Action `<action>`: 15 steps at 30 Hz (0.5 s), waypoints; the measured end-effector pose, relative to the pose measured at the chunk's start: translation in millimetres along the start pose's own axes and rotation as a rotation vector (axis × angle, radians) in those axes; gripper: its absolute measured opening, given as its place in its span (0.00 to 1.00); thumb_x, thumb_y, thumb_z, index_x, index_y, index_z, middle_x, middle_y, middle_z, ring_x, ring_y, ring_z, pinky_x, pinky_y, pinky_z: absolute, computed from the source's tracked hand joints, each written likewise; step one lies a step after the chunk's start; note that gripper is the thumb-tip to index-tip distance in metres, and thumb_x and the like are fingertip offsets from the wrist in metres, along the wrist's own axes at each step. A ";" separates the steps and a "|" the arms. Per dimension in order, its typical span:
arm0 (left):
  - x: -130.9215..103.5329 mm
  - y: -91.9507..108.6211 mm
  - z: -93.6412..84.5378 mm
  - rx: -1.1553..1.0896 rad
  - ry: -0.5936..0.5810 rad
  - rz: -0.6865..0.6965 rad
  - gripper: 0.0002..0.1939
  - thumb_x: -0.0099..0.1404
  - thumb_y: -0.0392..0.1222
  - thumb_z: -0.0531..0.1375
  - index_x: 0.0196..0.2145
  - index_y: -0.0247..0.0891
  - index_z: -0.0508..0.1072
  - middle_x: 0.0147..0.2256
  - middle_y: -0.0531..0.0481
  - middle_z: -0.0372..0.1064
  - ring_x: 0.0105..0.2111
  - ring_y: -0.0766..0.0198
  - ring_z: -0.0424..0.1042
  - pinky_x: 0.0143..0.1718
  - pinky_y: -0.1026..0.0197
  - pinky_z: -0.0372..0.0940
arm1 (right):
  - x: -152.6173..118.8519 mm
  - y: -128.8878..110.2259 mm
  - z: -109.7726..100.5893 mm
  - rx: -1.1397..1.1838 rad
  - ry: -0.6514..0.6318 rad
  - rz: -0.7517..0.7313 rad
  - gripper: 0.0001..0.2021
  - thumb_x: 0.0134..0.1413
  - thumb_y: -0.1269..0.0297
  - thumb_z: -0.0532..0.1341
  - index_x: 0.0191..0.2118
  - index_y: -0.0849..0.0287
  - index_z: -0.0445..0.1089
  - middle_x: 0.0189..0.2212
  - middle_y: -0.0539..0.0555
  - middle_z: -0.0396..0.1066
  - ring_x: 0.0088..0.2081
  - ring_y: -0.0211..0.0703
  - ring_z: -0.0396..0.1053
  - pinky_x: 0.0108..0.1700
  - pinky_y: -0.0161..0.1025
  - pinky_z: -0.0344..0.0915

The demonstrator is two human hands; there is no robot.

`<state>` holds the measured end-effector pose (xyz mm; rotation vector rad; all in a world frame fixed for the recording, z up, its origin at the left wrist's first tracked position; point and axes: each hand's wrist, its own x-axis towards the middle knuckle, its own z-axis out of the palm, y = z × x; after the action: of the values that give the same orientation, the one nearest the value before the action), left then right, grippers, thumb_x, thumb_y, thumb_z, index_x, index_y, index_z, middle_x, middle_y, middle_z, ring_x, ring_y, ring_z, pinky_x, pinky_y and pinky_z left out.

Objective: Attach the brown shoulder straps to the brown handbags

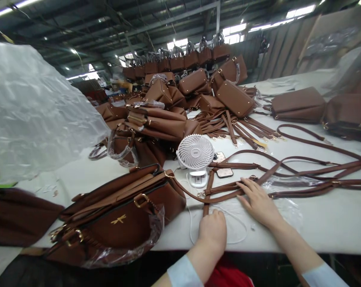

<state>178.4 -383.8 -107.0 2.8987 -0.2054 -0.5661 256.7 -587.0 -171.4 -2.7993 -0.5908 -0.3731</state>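
My left hand [213,231] is closed near the table's front edge, around the lower end of a brown strap [206,209]. That strap passes under a folded bundle of brown shoulder straps [225,190]. On the bundle's right end lies my right hand [258,203], its fingers stretched out and resting on the straps. A brown handbag [123,219] with a gold dragonfly emblem leans on its side to the left, its handle wrapped in clear plastic. One long strap runs from its gold ring toward my right hand.
A white fan [196,153] stands behind my hands, with a phone [225,172] beside it and a white cable [243,235] nearby. Many brown bags [159,123] are piled behind. Loose straps [312,171] spread rightward. A clear plastic bag [39,115] bulges at left.
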 end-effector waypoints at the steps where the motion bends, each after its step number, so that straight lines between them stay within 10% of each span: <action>1: 1.3 0.1 0.5 -0.006 0.010 0.004 0.18 0.67 0.26 0.47 0.46 0.29 0.73 0.41 0.32 0.72 0.42 0.47 0.76 0.39 0.50 0.72 | -0.2 0.5 1.1 -0.001 0.007 -0.006 0.23 0.64 0.54 0.53 0.61 0.58 0.63 0.65 0.58 0.58 0.65 0.55 0.55 0.64 0.54 0.56; 7: -28.7 -23.4 -10.7 -0.106 0.190 0.034 0.16 0.63 0.26 0.51 0.38 0.34 0.77 0.34 0.36 0.74 0.35 0.49 0.77 0.36 0.54 0.70 | 0.4 -1.1 6.3 -0.077 0.064 -0.054 0.23 0.65 0.56 0.51 0.61 0.61 0.64 0.63 0.61 0.60 0.64 0.56 0.57 0.64 0.56 0.57; 15: -127.0 -121.8 -36.5 -0.192 0.120 -0.075 0.07 0.55 0.31 0.58 0.25 0.40 0.73 0.28 0.46 0.72 0.29 0.54 0.74 0.35 0.57 0.67 | 0.2 3.9 14.9 -0.128 0.108 -0.105 0.26 0.64 0.54 0.50 0.61 0.62 0.64 0.62 0.62 0.62 0.62 0.60 0.60 0.63 0.58 0.59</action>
<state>87.9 -238.2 -52.8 2.7511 -0.0244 -0.3974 261.5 -585.9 -186.0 -2.8533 -0.7147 -0.5988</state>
